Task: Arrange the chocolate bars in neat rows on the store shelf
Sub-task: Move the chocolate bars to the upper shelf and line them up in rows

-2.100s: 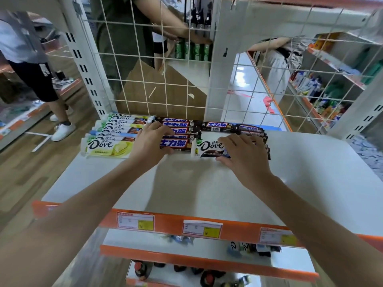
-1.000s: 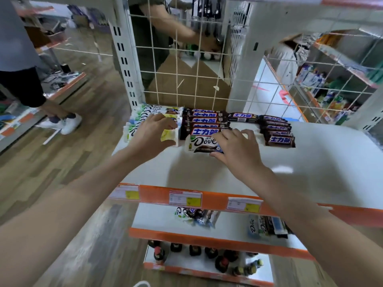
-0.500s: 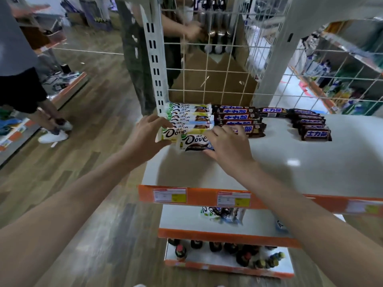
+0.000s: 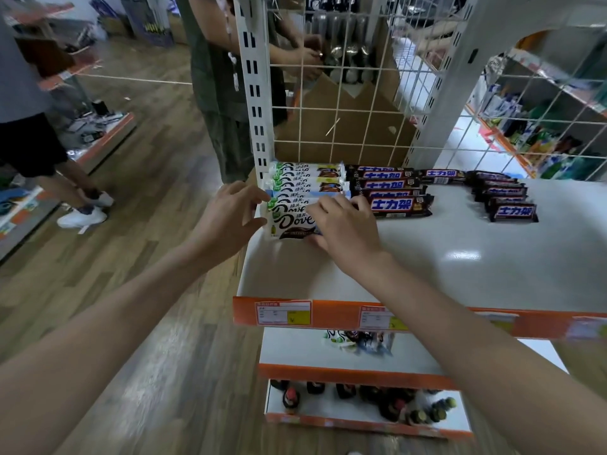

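Both hands now sit at the left end of the shelf (image 4: 492, 257), on the front Dove bar (image 4: 290, 224). The left hand (image 4: 226, 218) has its fingers (image 4: 254, 192) loosely extended against the bar's left end and the ends of the Dove row (image 4: 305, 182) behind it; they are straight, not wrapped round anything. The right hand (image 4: 341, 224) lies over the bar's right end, fingers flattened on the wrapper (I cannot tell whether the thumb is tucked under it, so a pinch is possible).

Change from two seconds back: then this same bar lay in front of the dark Snickers bars (image 4: 387, 188), to the right of the Dove row. It has since travelled left across the shelf between the two hands and now lies at the front of the Dove row, touching or nearly touching the bar behind it. The left hand, which was resting on the dark bars, has come round to the row's outer end.

Meaning for the task, as I judge it: the stray Dove is sorted to its own kind; what remains here is squaring it up. Well to the right of the fingers a second group of Snickers (image 4: 505, 201) sits in a slanted stack, apart from the main block, and looks not yet lined up.

The view has also swung left; more floor shows.
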A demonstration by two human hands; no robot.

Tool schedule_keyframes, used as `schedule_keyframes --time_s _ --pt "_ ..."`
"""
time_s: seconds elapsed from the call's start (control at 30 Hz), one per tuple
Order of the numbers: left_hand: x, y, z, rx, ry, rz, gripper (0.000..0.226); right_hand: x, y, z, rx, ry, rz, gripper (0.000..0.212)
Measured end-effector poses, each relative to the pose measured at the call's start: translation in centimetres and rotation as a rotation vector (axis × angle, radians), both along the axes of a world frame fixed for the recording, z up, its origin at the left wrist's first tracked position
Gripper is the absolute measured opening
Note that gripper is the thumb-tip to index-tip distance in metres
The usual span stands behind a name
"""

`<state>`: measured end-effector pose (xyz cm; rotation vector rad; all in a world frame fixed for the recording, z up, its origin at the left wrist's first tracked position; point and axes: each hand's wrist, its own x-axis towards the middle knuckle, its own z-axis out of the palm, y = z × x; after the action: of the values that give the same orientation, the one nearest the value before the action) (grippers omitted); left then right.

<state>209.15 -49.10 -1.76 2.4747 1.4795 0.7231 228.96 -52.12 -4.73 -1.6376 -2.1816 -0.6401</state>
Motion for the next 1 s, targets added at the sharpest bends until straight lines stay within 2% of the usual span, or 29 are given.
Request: schedule_keyframes --time_s 0.2,0.53,1.0 --pt "0.3 -0.1 0.0 -0.004 0.008 -0.007 0.035 -0.4 0.0 0.0 0.027 -0.001 0.001 0.033" --pt "0.9 -0.1 0.2 0.011 0.021 -0.033 0.035 0.1 -0.9 0.7 0.038 0.036 -0.021 0.033" --pt "8.2 -2.7 0.1 0.006 0.004 -0.149 0.028 8.3 -6.6 1.7 -0.01 0.022 -0.177 0.037"
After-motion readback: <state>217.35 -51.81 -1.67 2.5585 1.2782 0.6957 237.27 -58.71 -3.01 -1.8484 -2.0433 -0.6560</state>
